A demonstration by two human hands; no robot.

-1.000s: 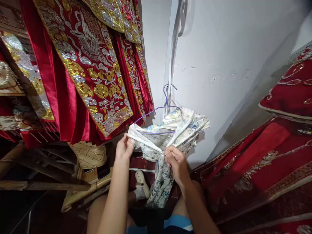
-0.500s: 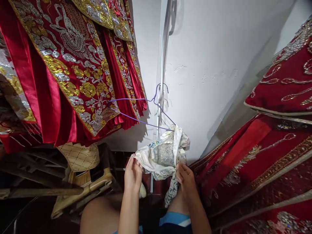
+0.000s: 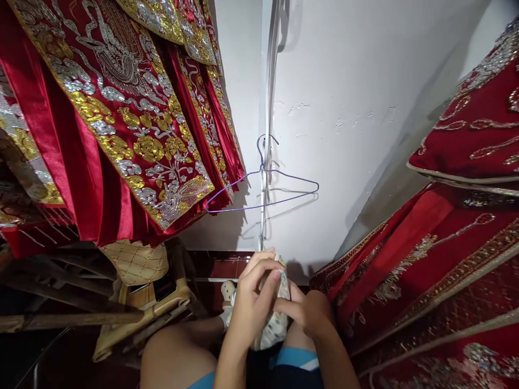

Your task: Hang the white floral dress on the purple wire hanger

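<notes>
Just above my lap, a pale floral garment [image 3: 272, 330] is bunched up small between both hands. My left hand [image 3: 254, 292] curls over its top, thumb and fingers closed on the fabric. From the other side my right hand [image 3: 305, 312] grips it, its fingers partly hidden by the cloth and the left hand. The kind of garment cannot be made out while it is crumpled. A bare purple wire hanger [image 3: 292, 175] hangs by its hook in front of the wall, beyond my hands and touching neither.
Red embroidered robes with gold and silver sequins [image 3: 150, 146] hang at the left. More red beaded clothing [image 3: 405, 259] fills the right side. A bamboo chair [image 3: 158, 308] with a dark phone-like object [image 3: 164, 287] stands at lower left. A white wall [image 3: 344, 108] lies ahead.
The garment has come off the hanger and been drawn down toward my lap, bunched together. My hands have moved close together. The hanger has swung back against the wall.
</notes>
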